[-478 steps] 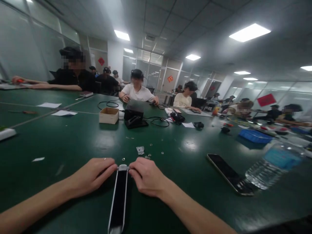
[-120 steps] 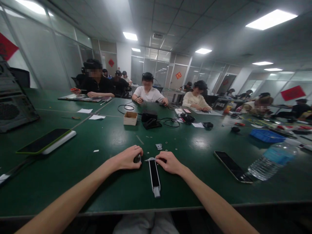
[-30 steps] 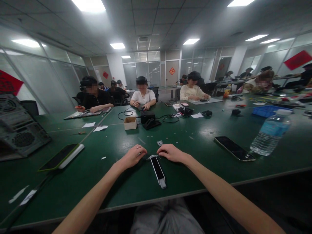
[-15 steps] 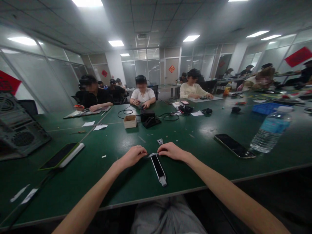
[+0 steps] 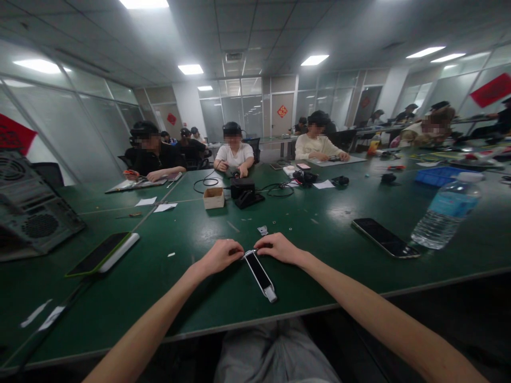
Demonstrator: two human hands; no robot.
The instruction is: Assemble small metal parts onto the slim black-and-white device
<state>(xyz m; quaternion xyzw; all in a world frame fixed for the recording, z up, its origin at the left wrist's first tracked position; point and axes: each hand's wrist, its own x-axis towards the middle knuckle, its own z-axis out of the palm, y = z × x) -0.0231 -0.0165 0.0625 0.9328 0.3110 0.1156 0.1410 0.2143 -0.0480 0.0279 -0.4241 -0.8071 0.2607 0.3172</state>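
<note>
A slim white-edged device with a long black face [image 5: 258, 271] lies on the green table in front of me, its pale narrow end toward me. My left hand [image 5: 222, 255] is at the left of its far end, with thumb and fingers pinched together. At the right of that same end is my right hand [image 5: 278, 248], also in a pinch with fingers bent. Whatever small thing sits between the fingertips is too small and too covered to name. Just beyond the right fingers lies a small silvery metal piece [image 5: 262, 230].
A dark smartphone [image 5: 385, 238] and a water bottle [image 5: 446, 213] stand to the right. To the left are a green-edged phone [image 5: 98, 254] and a computer case [image 5: 35, 213]. Ahead sit a small cardboard box [image 5: 214, 198] and a black device [image 5: 244, 192]. Several people work across the table.
My hands have come slightly closer together at the device's far end. The device has turned a little, its near end shifting right.
</note>
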